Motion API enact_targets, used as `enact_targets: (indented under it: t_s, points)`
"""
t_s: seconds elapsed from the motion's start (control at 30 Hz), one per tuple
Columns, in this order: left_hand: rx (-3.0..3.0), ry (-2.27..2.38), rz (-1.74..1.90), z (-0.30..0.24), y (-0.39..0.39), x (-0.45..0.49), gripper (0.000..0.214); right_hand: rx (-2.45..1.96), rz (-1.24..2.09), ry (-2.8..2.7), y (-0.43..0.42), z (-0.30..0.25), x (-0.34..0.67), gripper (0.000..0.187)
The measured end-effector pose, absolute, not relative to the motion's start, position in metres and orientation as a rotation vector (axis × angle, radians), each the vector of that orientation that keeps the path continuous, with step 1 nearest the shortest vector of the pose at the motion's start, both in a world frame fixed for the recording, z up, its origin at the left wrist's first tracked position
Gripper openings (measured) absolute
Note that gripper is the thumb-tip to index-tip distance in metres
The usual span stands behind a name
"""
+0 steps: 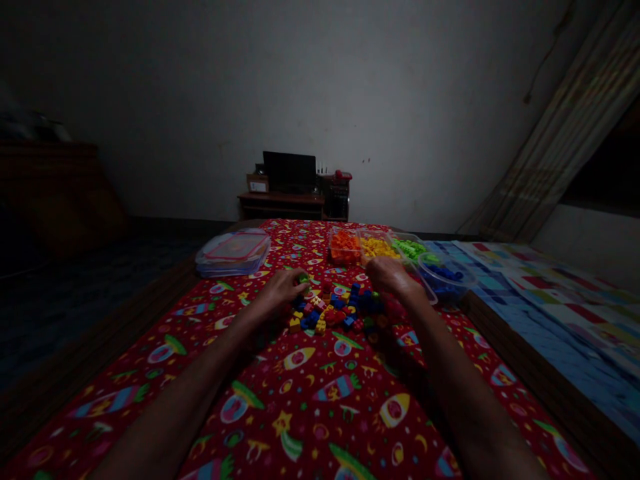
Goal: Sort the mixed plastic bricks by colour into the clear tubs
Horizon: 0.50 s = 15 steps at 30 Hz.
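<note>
Left hand (281, 292) curls over loose plastic bricks (333, 310), perhaps pinching one; half-closed right hand (391, 277) rests beside colour-sorted clear tubs (345, 247) at far edge of the bed (300, 407).

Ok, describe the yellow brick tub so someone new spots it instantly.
On the red rocket-print bedspread, four clear tubs line the far end. The yellow-brick tub sits second from the left, just beyond the right hand, between the orange-brick tub and green-brick tub.
</note>
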<state>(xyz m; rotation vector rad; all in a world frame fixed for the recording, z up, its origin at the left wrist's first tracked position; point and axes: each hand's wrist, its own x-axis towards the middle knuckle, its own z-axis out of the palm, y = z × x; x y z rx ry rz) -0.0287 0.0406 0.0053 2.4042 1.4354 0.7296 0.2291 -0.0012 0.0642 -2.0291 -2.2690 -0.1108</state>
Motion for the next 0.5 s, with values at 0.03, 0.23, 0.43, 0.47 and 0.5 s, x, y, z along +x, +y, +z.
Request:
enact_targets:
  t_s: [0.03, 0.23, 0.43, 0.47, 0.5]
  points:
    - [2.329, 1.415, 0.801, 0.005, 0.043, -0.029, 0.029, -2.074, -0.122, -2.347, -0.002, 0.061, 0.224, 0.031]
    - [2.025, 1.249, 0.935, 0.010, 0.042, -0.026, 0.035, -2.232, -0.127, -2.433, -0.009, 0.044, 0.198, 0.035]
    - [1.888, 1.146, 0.926, 0.006, 0.041, -0.024, 0.031, -2.169, -0.139, -2.471, -0.011, 0.040, 0.197, 0.037]
    - [1.847, 1.112, 0.926, 0.003, 0.042, -0.024, 0.031, -2.153, -0.142, -2.483, -0.011, 0.040, 0.199, 0.037]
    - [1.807, 1.083, 0.925, 0.001, 0.042, -0.024, 0.031, -2.130, -0.148, -2.494, -0.010, 0.040, 0.201, 0.036]
